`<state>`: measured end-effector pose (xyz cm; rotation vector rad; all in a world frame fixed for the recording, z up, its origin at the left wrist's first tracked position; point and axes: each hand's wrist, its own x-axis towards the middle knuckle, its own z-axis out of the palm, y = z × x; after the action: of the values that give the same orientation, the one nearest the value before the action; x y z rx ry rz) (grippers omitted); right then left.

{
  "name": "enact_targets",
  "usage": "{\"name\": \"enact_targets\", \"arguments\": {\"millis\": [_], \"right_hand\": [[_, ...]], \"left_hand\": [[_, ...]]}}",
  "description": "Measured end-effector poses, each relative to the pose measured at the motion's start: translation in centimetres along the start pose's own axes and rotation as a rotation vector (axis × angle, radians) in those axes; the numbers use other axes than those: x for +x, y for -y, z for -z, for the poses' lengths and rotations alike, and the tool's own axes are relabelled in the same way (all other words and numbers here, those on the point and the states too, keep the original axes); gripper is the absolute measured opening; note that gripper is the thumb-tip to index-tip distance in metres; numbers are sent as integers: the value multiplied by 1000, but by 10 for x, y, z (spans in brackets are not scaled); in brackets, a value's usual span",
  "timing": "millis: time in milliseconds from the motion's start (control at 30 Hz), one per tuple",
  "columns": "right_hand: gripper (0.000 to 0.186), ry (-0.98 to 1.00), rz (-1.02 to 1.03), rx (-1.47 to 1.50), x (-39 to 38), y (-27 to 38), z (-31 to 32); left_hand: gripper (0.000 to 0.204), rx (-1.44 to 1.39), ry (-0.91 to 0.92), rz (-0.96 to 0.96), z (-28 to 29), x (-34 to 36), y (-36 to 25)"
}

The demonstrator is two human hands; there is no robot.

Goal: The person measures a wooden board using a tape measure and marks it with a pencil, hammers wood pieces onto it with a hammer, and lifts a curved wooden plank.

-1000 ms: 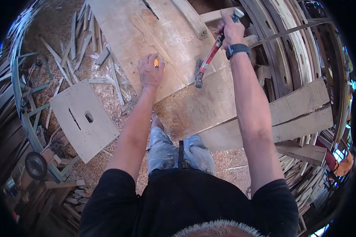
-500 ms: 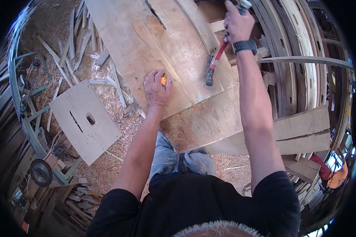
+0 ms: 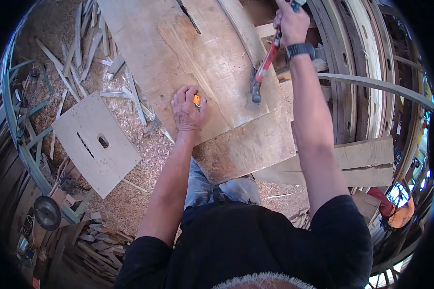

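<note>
My left hand rests on the large pale plywood sheet, its fingers curled round a small orange object, perhaps a tape measure. My right hand grips a hammer with a red and dark handle. The hammer's dark head is low over the sheet, right of my left hand; I cannot tell if it touches. Beneath the near edge of the sheet lies another stained board. A long pale plank lies along the sheet's far right part.
A slotted plywood panel lies at left beside scattered offcuts and sawdust. A metal frame with a dark wheel stands at the left edge. Stacked curved timbers fill the right, with an orange and red bundle below. Split planks jut rightward.
Since a second ago my left hand has moved down and right across the sheet with the orange object. My right hand, holding the hammer, has shifted slightly up and right.
</note>
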<state>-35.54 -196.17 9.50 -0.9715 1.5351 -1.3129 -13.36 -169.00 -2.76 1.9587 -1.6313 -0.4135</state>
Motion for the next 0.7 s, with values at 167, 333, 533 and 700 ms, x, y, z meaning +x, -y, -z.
{"name": "enact_targets", "arguments": {"millis": [167,333,533,700], "right_hand": [[26,98,167,54,-15,-8,7],[21,56,373,149,-147,12,53],[19,123,279,376,-131,18,64],[17,151,170,212,-164,20,74]], "left_hand": [[45,17,8,-1,-4,-1,-1],[45,24,-50,-49,-2,-6,1],[46,21,-43,-66,-3,2,1],[46,-13,-59,-80,1,-6,3]]}}
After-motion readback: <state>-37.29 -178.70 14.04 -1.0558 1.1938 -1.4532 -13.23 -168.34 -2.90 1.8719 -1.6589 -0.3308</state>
